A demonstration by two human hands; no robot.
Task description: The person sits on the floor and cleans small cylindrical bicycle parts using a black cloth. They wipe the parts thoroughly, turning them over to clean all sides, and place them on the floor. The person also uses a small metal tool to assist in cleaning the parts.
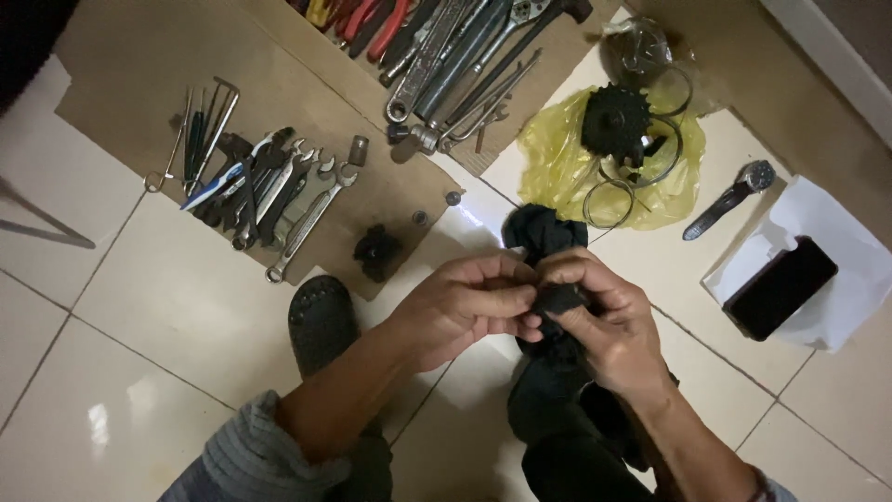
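Both my hands, left hand [465, 311] and right hand [604, 321], pinching a black rag [544, 232], wrenches [279, 191] on cardboard [121, 74] beyond, floor tiles [139, 353] beneath.

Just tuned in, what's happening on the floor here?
A person sitting on a tiled floor grips a dark rag with both hands: the left hand and right hand pinch it together, as if rubbing something small hidden inside. Ahead, wrenches and bigger hand tools lie on cardboard. A black sprocket and metal rings sit on a yellow plastic bag. A wristwatch and a dark phone lie to the right.
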